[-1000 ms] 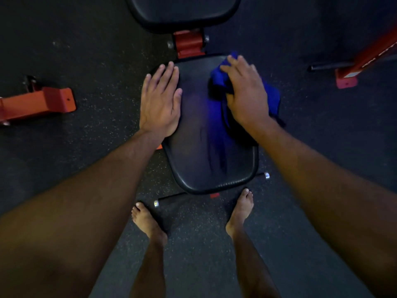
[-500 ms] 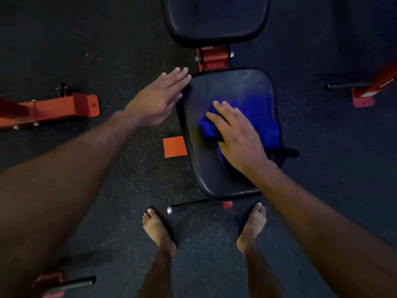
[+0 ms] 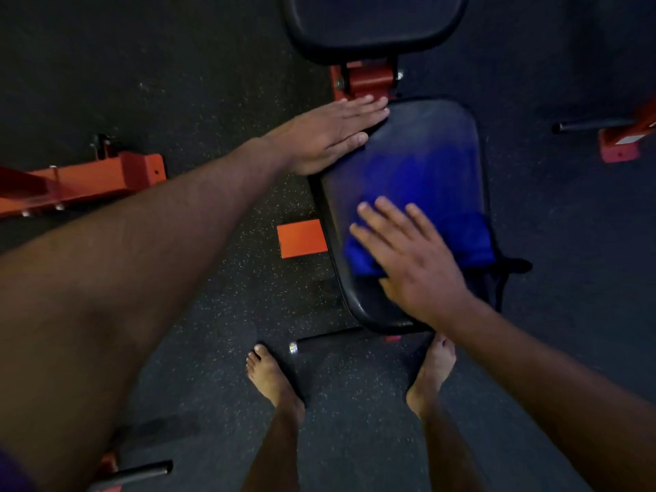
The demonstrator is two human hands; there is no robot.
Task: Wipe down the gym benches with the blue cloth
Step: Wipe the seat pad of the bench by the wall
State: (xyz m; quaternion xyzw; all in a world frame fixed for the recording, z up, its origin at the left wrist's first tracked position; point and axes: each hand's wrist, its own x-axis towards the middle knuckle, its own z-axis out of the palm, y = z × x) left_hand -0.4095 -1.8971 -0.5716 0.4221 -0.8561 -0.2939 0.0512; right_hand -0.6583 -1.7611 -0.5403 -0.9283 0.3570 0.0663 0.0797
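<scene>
A black padded bench seat [image 3: 426,136] lies in front of me, with the black back pad [image 3: 372,23] beyond it past an orange hinge bracket [image 3: 369,79]. My right hand [image 3: 411,264] presses flat, fingers spread, on the blue cloth [image 3: 468,239], which lies bunched on the near right part of the seat. The hand and cloth are motion-blurred. My left hand [image 3: 330,136] rests flat with straight fingers on the seat's far left edge.
An orange frame beam [image 3: 88,182] lies on the dark rubber floor at left, an orange foot plate [image 3: 301,239] beside the seat. Another orange foot [image 3: 621,143] with a black bar sits at right. My bare feet [image 3: 273,381] stand by the bench's black crossbar [image 3: 326,342].
My right hand has dragged the blue cloth from the seat's far end toward its near end. My left hand has slid up the seat's left edge and turned sideways. The view shifted left.
</scene>
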